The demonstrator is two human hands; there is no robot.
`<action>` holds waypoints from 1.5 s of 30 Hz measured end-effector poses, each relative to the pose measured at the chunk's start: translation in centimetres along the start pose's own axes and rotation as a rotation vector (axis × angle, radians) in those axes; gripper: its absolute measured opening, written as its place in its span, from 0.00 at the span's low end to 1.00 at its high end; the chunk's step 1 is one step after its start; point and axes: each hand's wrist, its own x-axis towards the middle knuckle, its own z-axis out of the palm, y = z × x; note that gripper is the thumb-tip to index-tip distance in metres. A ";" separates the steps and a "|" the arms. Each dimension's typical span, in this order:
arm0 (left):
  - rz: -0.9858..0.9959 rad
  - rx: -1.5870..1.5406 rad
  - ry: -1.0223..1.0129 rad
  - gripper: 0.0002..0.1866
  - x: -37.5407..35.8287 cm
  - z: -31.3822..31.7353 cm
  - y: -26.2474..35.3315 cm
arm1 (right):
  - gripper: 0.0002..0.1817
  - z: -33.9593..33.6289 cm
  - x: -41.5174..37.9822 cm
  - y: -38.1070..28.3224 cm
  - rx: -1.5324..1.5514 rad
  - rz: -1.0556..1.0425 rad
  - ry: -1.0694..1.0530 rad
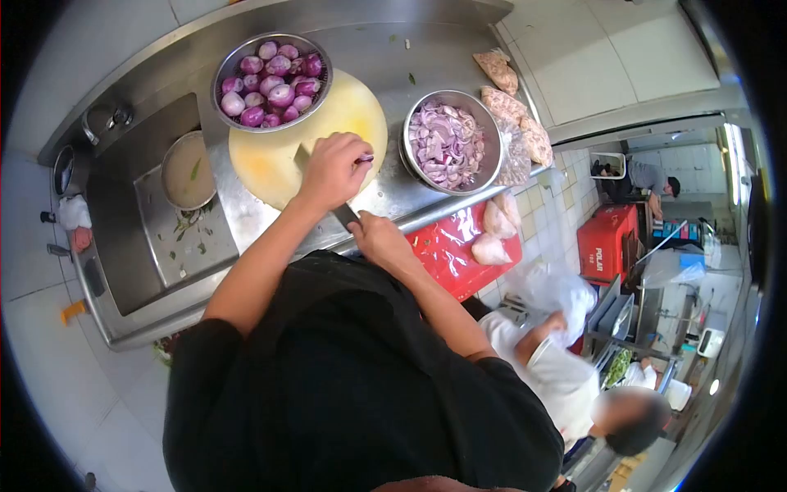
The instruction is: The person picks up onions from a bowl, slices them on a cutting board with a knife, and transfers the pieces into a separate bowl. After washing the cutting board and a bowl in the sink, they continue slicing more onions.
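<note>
My left hand point(332, 174) is closed over the round yellowish cutting board point(266, 160), with a small purple piece of onion point(366, 157) showing at its fingertips. The knife point(344, 215) is in my right hand point(382, 239), near the counter's front edge. Its blade runs under my left hand, and the tip shows on the far side. A colander point(220, 115) of peeled purple onions overlaps the board's back edge. To the right, a steel bowl point(494, 152) holds sliced onions.
At left, a sink point(123, 213) contains a pot of cloudy liquid point(188, 172). Bagged food point(537, 141) lines the counter's right end. Below sits a red lid point(447, 258) with plastic bags on it. A person in white point(561, 377) stands close at right; another person point(652, 179) is farther back.
</note>
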 end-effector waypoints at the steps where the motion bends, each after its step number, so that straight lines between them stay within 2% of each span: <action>1: -0.002 0.036 -0.126 0.06 1.0 1.5 -0.9 | 0.17 0.4 0.0 -0.1 0.001 -0.008 -0.019; 2: 0.021 0.195 -0.170 0.08 1.1 3.4 -2.1 | 0.18 0.6 0.2 -0.2 -0.015 0.030 -0.080; 5: -0.103 0.504 -0.670 0.10 2.5 6.4 -5.6 | 0.18 0.6 0.2 -0.3 -0.028 0.067 -0.107; 6: -0.177 0.477 -0.727 0.13 3.4 6.1 -5.7 | 0.19 0.3 0.3 0.0 -0.024 0.067 -0.117; 9: -0.316 0.130 -0.297 0.16 3.4 3.2 -2.7 | 0.19 -0.2 0.7 0.8 -0.012 0.093 -0.079; 12: -0.459 -0.497 -0.003 0.18 1.2 0.9 -2.4 | 0.18 -1.5 1.3 1.6 0.045 0.178 -0.053; 15: -0.636 -0.419 0.005 0.20 -4.6 1.1 -6.7 | 0.18 -1.7 2.1 2.4 0.015 0.126 0.005; 16: -0.726 -0.528 0.015 0.20 -7.1 2.3 -8.5 | 0.18 -1.7 2.3 2.4 0.005 0.113 0.012; 19: -0.221 0.258 0.067 0.19 -9.3 0.2 -7.6 | 0.18 -1.5 2.3 1.3 -0.023 0.091 0.023; 20: -0.278 0.126 0.124 0.18 -9.4 0.1 -7.1 | 0.17 -1.7 1.9 0.8 -0.030 0.094 0.023; 23: -0.143 -0.034 -0.085 0.15 -8.6 -2.2 -6.6 | 0.17 -0.5 1.9 0.7 -0.011 0.094 0.044; 26: -0.060 -0.069 -0.183 0.13 -8.4 -1.7 -8.0 | 0.16 0.9 2.1 1.2 -0.059 0.040 0.089; 29: -0.009 -0.051 -0.300 0.12 -6.9 -2.5 -8.1 | 0.15 -0.5 0.5 0.1 -0.102 0.017 0.111; 45: -0.036 -0.109 -0.147 0.12 -7.9 -1.8 -8.2 | 0.14 -0.6 1.1 -0.6 -0.147 -0.017 0.110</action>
